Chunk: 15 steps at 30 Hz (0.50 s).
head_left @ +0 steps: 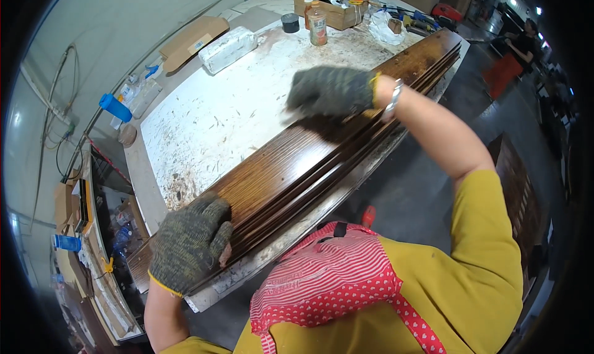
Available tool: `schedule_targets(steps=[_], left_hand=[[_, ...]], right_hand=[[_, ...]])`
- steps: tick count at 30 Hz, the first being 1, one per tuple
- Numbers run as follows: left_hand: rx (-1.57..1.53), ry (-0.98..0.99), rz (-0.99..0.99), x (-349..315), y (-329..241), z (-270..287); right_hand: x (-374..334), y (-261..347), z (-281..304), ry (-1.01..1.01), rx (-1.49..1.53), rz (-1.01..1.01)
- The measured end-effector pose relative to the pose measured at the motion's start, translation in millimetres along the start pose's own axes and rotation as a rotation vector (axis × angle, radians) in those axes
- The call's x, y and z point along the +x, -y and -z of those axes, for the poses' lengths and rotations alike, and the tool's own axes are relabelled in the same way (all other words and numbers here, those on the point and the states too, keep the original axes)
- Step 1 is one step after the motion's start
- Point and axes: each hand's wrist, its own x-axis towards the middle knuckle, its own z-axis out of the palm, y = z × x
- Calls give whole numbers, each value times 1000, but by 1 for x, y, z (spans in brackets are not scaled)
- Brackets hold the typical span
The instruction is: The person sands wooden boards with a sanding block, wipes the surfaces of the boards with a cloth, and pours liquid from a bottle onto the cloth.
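A long brown varnished wooden board (272, 174) with grooves along its length lies slantwise along the table's near edge. More dark strips lie along its near side. My left hand (189, 243), in a dark knitted glove with a yellow cuff, is closed over the board's lower left end. A small pinkish bit shows beside its fingers; I cannot tell what it is. My right hand (334, 91), gloved alike, is over the board's far half, fingers curled and slightly blurred. Anything inside those fingers is hidden.
The white tabletop (210, 131) is stained and scattered with shavings. At the back are a drink bottle (317, 25), a dark round tub (289, 23), a cardboard box (340, 14) and a white wrapped block (228, 50). A blue bottle (115, 107) lies at left. Another person (523, 48) stands far right.
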Motion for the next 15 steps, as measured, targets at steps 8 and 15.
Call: schedule_targets(steps=[8,15], left_hand=[[130,74,109,50,-40,-8],[22,-89,164,102,-104,-21]], right_hand=[[-59,-108,52,122,-145,-44],[-35,-111,42,-4,78,301]])
